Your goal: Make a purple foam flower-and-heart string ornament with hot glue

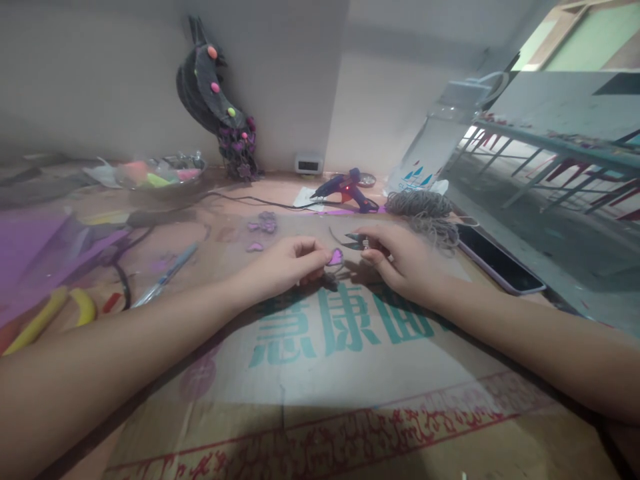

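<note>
Left hand (303,262): thumb and finger pinching 1 small purple patch (338,255), mid-table. Grey cord (335,239) seems partly edging it; tail looks uncut. Right hand (393,257), patch's 3 o'clock: fingers curled round apparent scissors (354,237). 10 o'clock: purple pieces (268,222), finish unclear. 12 o'clock: glue gun (344,185).

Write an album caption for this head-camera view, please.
The left hand pinches a small purple piece; the right hand holds a pointed tool, a glue gun behind.
</note>
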Demonstrator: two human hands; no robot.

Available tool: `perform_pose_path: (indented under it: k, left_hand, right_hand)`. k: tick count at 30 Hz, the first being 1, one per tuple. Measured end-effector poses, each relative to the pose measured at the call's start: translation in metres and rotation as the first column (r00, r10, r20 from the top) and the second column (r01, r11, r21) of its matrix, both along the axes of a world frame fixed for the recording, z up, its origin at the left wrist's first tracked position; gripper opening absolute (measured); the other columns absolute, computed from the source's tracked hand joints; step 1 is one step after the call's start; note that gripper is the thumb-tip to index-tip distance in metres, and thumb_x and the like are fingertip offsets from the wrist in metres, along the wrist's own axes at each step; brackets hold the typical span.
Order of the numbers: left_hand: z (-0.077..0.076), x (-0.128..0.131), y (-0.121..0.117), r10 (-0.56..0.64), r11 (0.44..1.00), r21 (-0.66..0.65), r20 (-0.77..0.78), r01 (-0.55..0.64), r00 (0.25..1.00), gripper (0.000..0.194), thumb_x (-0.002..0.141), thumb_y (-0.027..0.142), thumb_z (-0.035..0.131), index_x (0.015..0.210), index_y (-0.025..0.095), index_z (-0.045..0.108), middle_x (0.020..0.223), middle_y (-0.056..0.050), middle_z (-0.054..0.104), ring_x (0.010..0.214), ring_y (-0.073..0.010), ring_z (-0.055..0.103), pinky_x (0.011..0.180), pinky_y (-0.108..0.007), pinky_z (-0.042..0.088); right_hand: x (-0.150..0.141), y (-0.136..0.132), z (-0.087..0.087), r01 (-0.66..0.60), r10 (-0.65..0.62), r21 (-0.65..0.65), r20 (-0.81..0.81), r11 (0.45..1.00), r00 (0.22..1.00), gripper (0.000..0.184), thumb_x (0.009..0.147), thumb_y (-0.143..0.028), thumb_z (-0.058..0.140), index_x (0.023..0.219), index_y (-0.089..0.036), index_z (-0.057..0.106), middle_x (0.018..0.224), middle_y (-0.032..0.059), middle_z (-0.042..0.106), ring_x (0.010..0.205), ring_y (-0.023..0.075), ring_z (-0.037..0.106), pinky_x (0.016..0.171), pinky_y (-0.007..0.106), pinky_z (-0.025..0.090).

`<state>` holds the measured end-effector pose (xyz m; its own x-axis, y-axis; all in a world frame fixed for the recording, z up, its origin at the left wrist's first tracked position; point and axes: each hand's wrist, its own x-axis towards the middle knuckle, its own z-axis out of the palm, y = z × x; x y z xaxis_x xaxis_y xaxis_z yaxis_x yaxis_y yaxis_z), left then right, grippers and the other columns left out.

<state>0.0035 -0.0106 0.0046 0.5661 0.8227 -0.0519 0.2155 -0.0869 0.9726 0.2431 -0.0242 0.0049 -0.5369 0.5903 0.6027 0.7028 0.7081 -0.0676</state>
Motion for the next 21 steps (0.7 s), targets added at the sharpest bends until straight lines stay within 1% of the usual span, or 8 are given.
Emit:
perform_pose_path:
  k: [2,5,11,16,18,21]
  left_hand:
    - [0.0005,0.0003,-0.0006,0.006,1.0,-0.005,0.009,-0.006,1.0,0.025,0.089,0.04,0.059,0.079,0.017,0.059,0.064,0.004,0.054,0.053,-0.008,0.049,0.05,-0.021,0.037]
    - [0.0016,0.0005,-0.0015,0.003,1.0,-0.011,0.015,-0.003,1.0,0.023,0.087,0.04,0.061,0.086,0.016,0.062,0.068,0.002,0.059,0.055,-0.0086,0.053,0.05,-0.021,0.039]
    - [0.0032,0.0005,-0.0031,0.037,0.999,-0.023,-0.012,-0.037,0.999,0.019,0.087,0.035,0.061,0.091,0.017,0.062,0.063,0.003,0.061,0.054,-0.0094,0.055,0.05,-0.02,0.04]
    - [0.0054,0.0012,-0.0042,0.049,0.996,-0.08,0.022,-0.047,0.999,0.016,0.085,0.028,0.061,0.097,0.017,0.062,0.079,-0.003,0.073,0.068,-0.0131,0.066,0.054,-0.02,0.043]
    - [0.0067,0.0016,-0.0044,0.061,0.994,-0.089,0.018,-0.06,0.998,0.014,0.085,0.026,0.061,0.096,0.017,0.062,0.084,-0.004,0.074,0.071,-0.0134,0.067,0.053,-0.02,0.043]
    - [0.0073,0.0016,-0.004,0.075,0.993,-0.088,0.003,-0.074,0.997,0.012,0.084,0.025,0.062,0.093,0.017,0.064,0.086,-0.005,0.074,0.07,-0.0124,0.066,0.05,-0.018,0.041]
  right_hand:
    - [0.0003,0.0007,-0.0006,0.006,-0.006,-0.013,-0.008,1.0,1.0,0.028,0.098,-0.029,0.048,0.118,-0.018,0.063,0.099,0.0091,0.073,0.086,0.0237,0.066,0.077,0.036,0.05]
    - [0.0008,0.0013,-0.0009,0.023,-0.024,-0.036,-0.016,0.999,1.0,0.028,0.098,-0.031,0.048,0.119,-0.018,0.063,0.095,0.0079,0.073,0.084,0.0234,0.065,0.075,0.036,0.05]
    - [0.0002,0.0016,-0.0011,0.047,-0.049,-0.065,-0.019,0.997,0.999,0.028,0.097,-0.029,0.049,0.117,-0.019,0.065,0.088,0.0066,0.071,0.077,0.0221,0.064,0.07,0.034,0.049]
    - [-0.0004,0.0016,-0.0002,0.02,-0.02,-0.065,0.004,0.998,1.0,0.028,0.097,-0.028,0.049,0.117,-0.016,0.065,0.086,0.007,0.071,0.076,0.0219,0.064,0.069,0.034,0.049]
    - [-0.0003,0.0012,0.0007,-0.008,0.009,-0.058,0.018,0.998,1.0,0.028,0.097,-0.027,0.048,0.117,-0.015,0.065,0.088,0.0078,0.072,0.078,0.0222,0.065,0.071,0.034,0.049]
    - [-0.0001,-0.0008,0.0029,-0.05,0.053,-0.046,0.053,0.998,0.997,0.029,0.098,-0.028,0.046,0.117,-0.015,0.065,0.096,0.0101,0.074,0.084,0.0241,0.066,0.075,0.036,0.05]
